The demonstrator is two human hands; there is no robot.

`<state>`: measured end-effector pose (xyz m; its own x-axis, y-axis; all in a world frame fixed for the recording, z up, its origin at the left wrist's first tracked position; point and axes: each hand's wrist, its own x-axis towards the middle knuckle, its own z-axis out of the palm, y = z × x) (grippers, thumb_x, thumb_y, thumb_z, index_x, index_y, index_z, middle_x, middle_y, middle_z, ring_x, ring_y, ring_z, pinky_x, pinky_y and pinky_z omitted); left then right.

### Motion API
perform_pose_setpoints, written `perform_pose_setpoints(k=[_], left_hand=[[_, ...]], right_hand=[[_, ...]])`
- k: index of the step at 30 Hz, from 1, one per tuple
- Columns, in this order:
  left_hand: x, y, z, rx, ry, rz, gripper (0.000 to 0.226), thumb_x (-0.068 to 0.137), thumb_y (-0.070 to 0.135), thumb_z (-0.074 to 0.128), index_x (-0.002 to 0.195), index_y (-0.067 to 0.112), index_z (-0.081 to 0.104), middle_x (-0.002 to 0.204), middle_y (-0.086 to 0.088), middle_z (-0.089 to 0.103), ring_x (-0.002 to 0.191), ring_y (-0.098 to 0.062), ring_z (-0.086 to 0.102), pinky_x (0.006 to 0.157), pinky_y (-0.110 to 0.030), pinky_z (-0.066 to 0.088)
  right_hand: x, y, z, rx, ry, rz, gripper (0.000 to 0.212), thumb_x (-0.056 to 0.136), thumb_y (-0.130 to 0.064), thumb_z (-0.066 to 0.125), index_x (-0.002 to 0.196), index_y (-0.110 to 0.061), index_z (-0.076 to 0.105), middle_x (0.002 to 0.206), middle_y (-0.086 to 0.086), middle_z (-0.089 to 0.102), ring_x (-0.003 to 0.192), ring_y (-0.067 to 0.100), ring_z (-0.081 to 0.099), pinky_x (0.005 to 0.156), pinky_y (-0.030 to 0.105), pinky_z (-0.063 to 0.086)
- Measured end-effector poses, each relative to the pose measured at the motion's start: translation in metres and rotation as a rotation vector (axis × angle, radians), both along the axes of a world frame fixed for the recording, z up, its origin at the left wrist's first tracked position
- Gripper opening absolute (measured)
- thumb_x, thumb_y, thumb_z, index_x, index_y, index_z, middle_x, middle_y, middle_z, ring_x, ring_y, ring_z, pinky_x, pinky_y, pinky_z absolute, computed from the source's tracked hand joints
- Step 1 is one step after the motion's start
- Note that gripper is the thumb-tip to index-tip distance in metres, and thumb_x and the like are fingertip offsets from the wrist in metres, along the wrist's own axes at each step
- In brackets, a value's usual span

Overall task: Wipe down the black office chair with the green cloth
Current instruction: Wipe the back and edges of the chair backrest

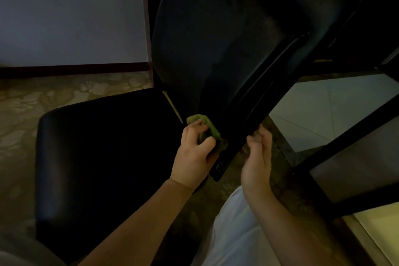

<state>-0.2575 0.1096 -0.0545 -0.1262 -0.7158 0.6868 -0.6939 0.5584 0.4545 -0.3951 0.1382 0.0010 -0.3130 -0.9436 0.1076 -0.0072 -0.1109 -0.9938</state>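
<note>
I've got one view only, worn on the head, wide-angle, aimed forward and steeply down. It sits close over the chair point(216, 49), whose back fills the upper middle and seat the lower left. Both forearms reach in from the bottom edge, floor point(32, 103) beyond.

Cloth point(205, 127) against chair back point(216, 39) — seat point(103, 157) lies left.

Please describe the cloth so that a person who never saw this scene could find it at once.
Find the black office chair filling the middle of the view, and follow its backrest down to where it meets the seat. There the left hand presses a bunched cloth against the chair's lower edge. It is the only green thing among black surfaces.
</note>
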Motion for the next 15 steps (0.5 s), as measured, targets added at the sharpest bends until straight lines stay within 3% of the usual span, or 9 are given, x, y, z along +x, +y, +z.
perform_pose_setpoints(k=[3,6,9,12,15], left_hand=[[0.009,-0.001,0.0,-0.003,-0.121,-0.033,0.023,0.079,0.015,0.083,0.084,0.009,0.061,0.123,-0.018,0.048,0.126,-0.045,0.05,0.1,-0.048,0.049],[0.018,-0.005,0.003,-0.014,-0.181,-0.068,0.017,0.083,0.02,0.076,0.084,0.009,0.063,0.116,-0.023,0.057,0.125,-0.048,0.051,0.097,-0.048,0.05],[0.03,-0.002,0.007,-0.017,-0.226,-0.128,0.014,0.084,0.021,0.072,0.086,0.011,0.063,0.119,-0.023,0.058,0.127,-0.047,0.051,0.106,-0.048,0.045],[0.039,0.005,0.01,0.11,-0.04,-0.108,0.015,0.079,0.008,0.081,0.085,0.009,0.068,0.128,-0.016,0.058,0.131,-0.031,0.052,0.103,-0.046,0.053],[0.039,0.014,0.009,0.204,0.218,-0.034,0.013,0.081,0.005,0.081,0.088,0.009,0.071,0.132,0.004,0.054,0.128,-0.011,0.052,0.103,-0.029,0.052]], right_hand=[[0.0,0.002,0.002,-0.001,-0.009,0.01,0.034,0.105,-0.013,0.042,0.135,-0.024,0.052,0.102,-0.03,0.065,0.096,-0.011,0.061,0.072,0.005,0.047],[0.0,0.001,0.003,0.001,-0.019,0.016,0.034,0.105,-0.013,0.042,0.136,-0.023,0.051,0.112,-0.017,0.063,0.094,-0.011,0.062,0.071,0.005,0.048],[-0.002,0.003,0.004,-0.004,-0.027,0.028,0.034,0.104,-0.012,0.044,0.135,-0.024,0.052,0.11,-0.016,0.065,0.097,-0.007,0.063,0.075,0.008,0.05],[-0.005,0.003,0.002,0.001,-0.036,0.047,0.033,0.104,-0.014,0.045,0.134,-0.025,0.053,0.108,-0.023,0.066,0.103,-0.003,0.064,0.078,0.012,0.052],[-0.003,0.006,-0.002,-0.006,-0.047,0.04,0.034,0.103,-0.014,0.046,0.133,-0.027,0.054,0.11,-0.02,0.067,0.106,0.001,0.065,0.08,0.016,0.053]])
